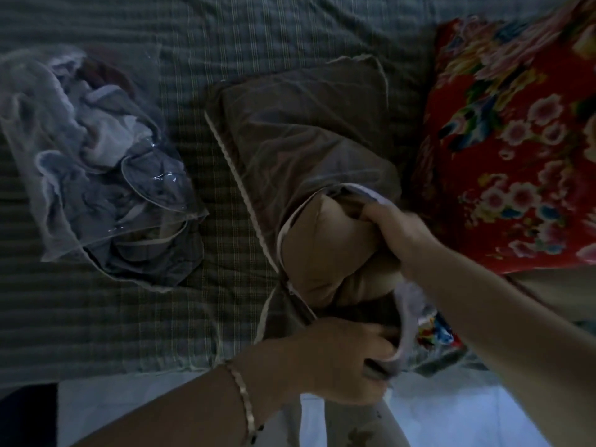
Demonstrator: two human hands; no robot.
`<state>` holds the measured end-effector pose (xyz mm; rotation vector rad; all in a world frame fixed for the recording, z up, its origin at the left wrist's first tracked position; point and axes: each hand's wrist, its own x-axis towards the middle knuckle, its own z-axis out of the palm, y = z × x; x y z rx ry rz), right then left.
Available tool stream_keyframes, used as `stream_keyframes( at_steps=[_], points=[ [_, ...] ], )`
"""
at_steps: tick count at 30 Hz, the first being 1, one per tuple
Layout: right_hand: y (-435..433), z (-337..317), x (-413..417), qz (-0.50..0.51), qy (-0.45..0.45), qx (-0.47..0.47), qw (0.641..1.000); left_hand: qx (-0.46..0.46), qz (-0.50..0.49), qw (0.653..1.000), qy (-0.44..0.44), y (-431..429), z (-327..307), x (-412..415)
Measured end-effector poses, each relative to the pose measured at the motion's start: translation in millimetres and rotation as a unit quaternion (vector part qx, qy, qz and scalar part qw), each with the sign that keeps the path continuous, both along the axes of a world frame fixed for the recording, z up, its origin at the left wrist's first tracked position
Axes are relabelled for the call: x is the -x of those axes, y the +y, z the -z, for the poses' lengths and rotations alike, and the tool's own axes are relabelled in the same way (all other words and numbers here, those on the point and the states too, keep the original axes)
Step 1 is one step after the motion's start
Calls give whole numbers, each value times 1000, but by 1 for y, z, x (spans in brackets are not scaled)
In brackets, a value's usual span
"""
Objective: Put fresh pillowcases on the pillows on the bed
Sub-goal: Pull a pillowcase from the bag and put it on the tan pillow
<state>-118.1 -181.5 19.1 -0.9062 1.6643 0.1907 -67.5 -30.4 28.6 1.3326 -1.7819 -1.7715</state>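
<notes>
Presently, tan pillow is gripped by curled right hand; pillowcase opening is clamped by left hand fingers.

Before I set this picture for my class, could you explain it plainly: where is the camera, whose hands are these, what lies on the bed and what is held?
There is no machine: a person wears one camera on the head, so it looks down at their own hands. The left hand, bracelet on its wrist, grips the open edge of a grey-brown fabric pillowcase. The right hand grips a soft tan pillow partly inside it. On the striped green-grey bed sheet also lie a clear plastic bag of crumpled grey cloth and a red floral cushion.
</notes>
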Motion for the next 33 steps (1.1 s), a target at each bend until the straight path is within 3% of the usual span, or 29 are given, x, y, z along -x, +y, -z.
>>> stream_keyframes(
  at_steps=[3,5,9,13,16,18,20,21,22,24,25,28,31,33],
  points=[
    [25,20,8,-29,-45,0,999,36,86,996,17,1,4,16],
    [34,33,23,-89,-38,-29,995,12,93,996,4,9,8,13],
    [38,51,57,-265,25,-19,964,-47,128,981,-137,28,22,-26],
    [42,55,56,-343,61,24,937,-100,226,894,-374,41,48,-68],
    [37,52,54,-391,104,22,914,-37,303,834,-460,53,63,-95],
    [33,47,54,-447,163,26,879,98,312,832,-449,56,59,-106],
    [34,40,52,-539,248,100,798,284,274,821,-412,58,51,-111],
    [39,36,50,-555,242,153,781,336,231,833,-373,59,46,-112],
    [45,28,46,-542,194,192,795,364,190,850,-331,59,43,-111],
    [65,15,33,-500,56,199,841,388,147,864,-285,59,40,-108],
    [79,14,25,-511,4,201,836,390,138,868,-273,58,40,-104],
    [120,32,-1,-638,-100,128,753,377,125,885,-244,54,36,-96],
    [144,71,-13,-688,-47,-10,724,382,152,874,-257,58,35,-99],
    [155,87,-19,-708,31,-10,705,359,176,878,-265,63,39,-98]
  ],
)
